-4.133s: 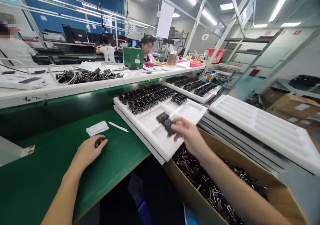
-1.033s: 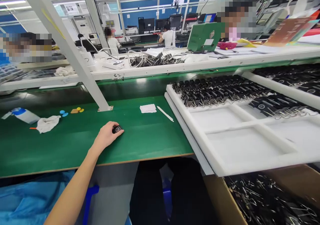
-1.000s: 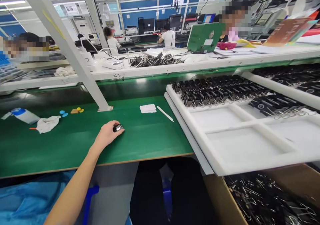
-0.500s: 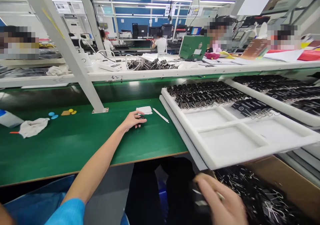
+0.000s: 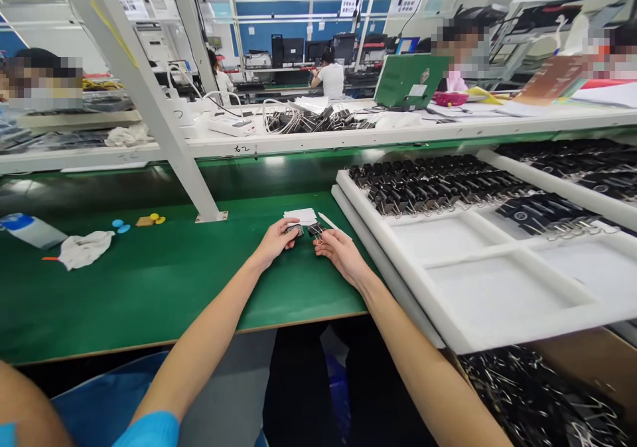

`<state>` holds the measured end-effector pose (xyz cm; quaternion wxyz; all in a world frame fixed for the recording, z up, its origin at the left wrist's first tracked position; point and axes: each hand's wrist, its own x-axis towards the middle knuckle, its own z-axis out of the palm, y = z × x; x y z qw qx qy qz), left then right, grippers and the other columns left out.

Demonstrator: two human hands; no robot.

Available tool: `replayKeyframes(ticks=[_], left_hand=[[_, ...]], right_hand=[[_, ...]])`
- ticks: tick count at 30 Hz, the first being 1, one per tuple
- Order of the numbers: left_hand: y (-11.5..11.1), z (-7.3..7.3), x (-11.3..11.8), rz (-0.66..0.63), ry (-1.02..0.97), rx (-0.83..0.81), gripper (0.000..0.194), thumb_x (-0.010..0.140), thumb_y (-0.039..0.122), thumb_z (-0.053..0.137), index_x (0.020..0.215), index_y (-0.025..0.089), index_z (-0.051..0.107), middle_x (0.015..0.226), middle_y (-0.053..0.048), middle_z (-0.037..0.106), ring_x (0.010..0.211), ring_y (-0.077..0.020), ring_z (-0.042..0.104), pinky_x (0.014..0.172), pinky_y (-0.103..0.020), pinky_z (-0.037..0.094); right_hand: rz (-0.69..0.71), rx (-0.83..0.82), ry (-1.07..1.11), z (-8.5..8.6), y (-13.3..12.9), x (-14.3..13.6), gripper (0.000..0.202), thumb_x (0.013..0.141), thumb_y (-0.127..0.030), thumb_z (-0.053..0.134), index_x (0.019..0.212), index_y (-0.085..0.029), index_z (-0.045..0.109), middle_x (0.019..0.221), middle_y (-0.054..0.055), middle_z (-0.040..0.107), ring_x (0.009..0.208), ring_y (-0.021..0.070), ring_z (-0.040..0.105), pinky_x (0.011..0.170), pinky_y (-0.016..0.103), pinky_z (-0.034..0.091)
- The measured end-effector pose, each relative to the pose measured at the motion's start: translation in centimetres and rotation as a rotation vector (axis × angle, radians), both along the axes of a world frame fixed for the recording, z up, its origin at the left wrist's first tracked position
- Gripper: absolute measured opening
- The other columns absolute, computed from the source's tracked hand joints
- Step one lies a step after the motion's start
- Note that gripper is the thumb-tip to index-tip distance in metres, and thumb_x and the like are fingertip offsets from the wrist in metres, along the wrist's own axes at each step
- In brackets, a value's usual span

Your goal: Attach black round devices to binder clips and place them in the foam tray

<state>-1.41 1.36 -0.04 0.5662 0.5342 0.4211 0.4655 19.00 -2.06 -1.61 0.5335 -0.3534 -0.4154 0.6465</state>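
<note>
My left hand (image 5: 279, 240) is closed on a small dark piece (image 5: 295, 231) above the green table. Only part of that piece shows between thumb and fingers, so its kind is unclear. A black binder clip (image 5: 315, 230) with wire handles is pinched in my right hand (image 5: 339, 251), just right of the dark piece; a narrow gap seems to lie between the two. Behind both hands lies a small stack of white paper (image 5: 300, 215). Next to my right hand rests a white pen-like stick (image 5: 329, 221), partly covered by the fingers.
To the right stands a white foam tray (image 5: 478, 331) with rows of black parts and binder clips (image 5: 438, 182). Below it, a box holds loose binder clips (image 5: 537, 394). At left lie a white bottle (image 5: 37, 231) and a crumpled cloth (image 5: 85, 250). A slanted post (image 5: 149, 109) meets the table.
My right hand has come up from beside the clip box to the table, bringing the binder clip close to my left hand. The left hand still holds the dark piece. The view has shifted slightly.
</note>
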Motion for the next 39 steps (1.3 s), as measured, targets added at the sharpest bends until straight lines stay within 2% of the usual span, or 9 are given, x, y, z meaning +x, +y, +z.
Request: replayKeyframes(ticks=[4, 9, 17, 26, 31, 33, 35, 37, 39], left_hand=[[-0.2, 0.4, 0.3, 0.031, -0.098, -0.049, 0.050, 0.068, 0.041, 0.090, 0.104, 0.013, 0.068, 0.082, -0.004, 0.068, 0.058, -0.0093, 0.058, 0.053, -0.022, 0.041], [-0.3, 0.9, 0.3, 0.015, -0.121, -0.092, 0.058, 0.065, 0.039, 0.092, 0.110, 0.011, 0.072, 0.084, -0.007, 0.071, 0.057, -0.0090, 0.059, 0.054, -0.022, 0.044], [-0.3, 1.1, 0.0, -0.026, -0.034, -0.115, 0.053, 0.060, 0.037, 0.095, 0.101, 0.010, 0.073, 0.074, -0.006, 0.070, 0.052, -0.0085, 0.055, 0.049, -0.022, 0.039], [-0.4, 1.2, -0.3, -0.056, 0.094, -0.046, 0.052, 0.060, 0.039, 0.094, 0.100, 0.010, 0.078, 0.075, -0.008, 0.071, 0.052, -0.0099, 0.054, 0.050, -0.024, 0.042], [-0.4, 1.6, -0.1, -0.030, 0.106, -0.049, 0.055, 0.057, 0.041, 0.095, 0.099, 0.010, 0.077, 0.068, -0.006, 0.068, 0.051, -0.0103, 0.053, 0.048, -0.024, 0.040], [-0.6, 2.1, 0.0, -0.025, 0.121, -0.056, 0.057, 0.057, 0.041, 0.095, 0.103, 0.012, 0.076, 0.068, -0.004, 0.068, 0.051, -0.0098, 0.053, 0.048, -0.023, 0.040], [-0.7, 2.7, -0.1, 0.007, 0.123, -0.061, 0.061, 0.056, 0.040, 0.095, 0.108, 0.016, 0.074, 0.076, -0.003, 0.071, 0.055, -0.0099, 0.056, 0.049, -0.022, 0.042], [-0.4, 3.1, -0.5, 0.090, 0.089, -0.042, 0.059, 0.056, 0.038, 0.094, 0.108, 0.021, 0.073, 0.087, -0.001, 0.075, 0.063, -0.0107, 0.062, 0.052, -0.021, 0.047], [0.8, 3.1, -1.2, 0.178, 0.065, -0.006, 0.053, 0.057, 0.036, 0.092, 0.105, 0.026, 0.073, 0.089, 0.005, 0.075, 0.069, -0.0114, 0.065, 0.056, -0.020, 0.052]], right_hand=[[-0.132, 0.086, -0.078, -1.1, -0.4, 0.0, 0.049, 0.073, -0.053, 0.090, 0.094, -0.016, 0.068, 0.080, 0.005, 0.066, 0.065, 0.0155, 0.058, 0.060, 0.027, 0.050], [-0.060, 0.091, -0.137, -1.1, -1.0, 0.3, 0.050, 0.085, -0.063, 0.074, 0.075, -0.016, 0.062, 0.067, 0.003, 0.059, 0.048, 0.0111, 0.044, 0.040, 0.022, 0.029], [-0.056, 0.191, -0.299, -1.5, -1.2, 0.3, 0.053, 0.087, -0.060, 0.070, 0.110, -0.013, 0.072, 0.076, 0.004, 0.061, 0.054, 0.0142, 0.051, 0.047, 0.026, 0.042], [-0.037, 0.218, -0.380, -1.5, -1.2, 0.5, 0.047, 0.090, -0.055, 0.065, 0.111, -0.014, 0.072, 0.076, 0.003, 0.060, 0.057, 0.0152, 0.050, 0.049, 0.025, 0.040], [-0.039, 0.208, -0.381, -1.5, -1.1, -0.6, 0.046, 0.093, -0.055, 0.063, 0.117, -0.016, 0.070, 0.084, 0.005, 0.066, 0.064, 0.0171, 0.057, 0.056, 0.026, 0.046], [-0.066, 0.160, -0.369, -0.9, -3.1, -0.5, 0.055, 0.092, -0.057, 0.065, 0.129, -0.016, 0.064, 0.095, 0.007, 0.069, 0.075, 0.0193, 0.063, 0.063, 0.027, 0.051], [-0.027, 0.130, -0.377, 0.3, -6.8, 0.7, 0.065, 0.092, -0.057, 0.068, 0.142, -0.018, 0.055, 0.110, 0.009, 0.070, 0.085, 0.0199, 0.067, 0.071, 0.027, 0.054], [0.173, 0.147, -0.415, 2.1, -11.7, 3.3, 0.062, 0.092, -0.052, 0.071, 0.143, -0.021, 0.057, 0.117, 0.008, 0.070, 0.092, 0.0200, 0.069, 0.077, 0.026, 0.055], [0.488, 0.137, -0.451, 4.1, -16.9, 7.1, 0.048, 0.091, -0.049, 0.073, 0.129, -0.019, 0.069, 0.110, 0.007, 0.073, 0.093, 0.0212, 0.070, 0.080, 0.026, 0.055]])
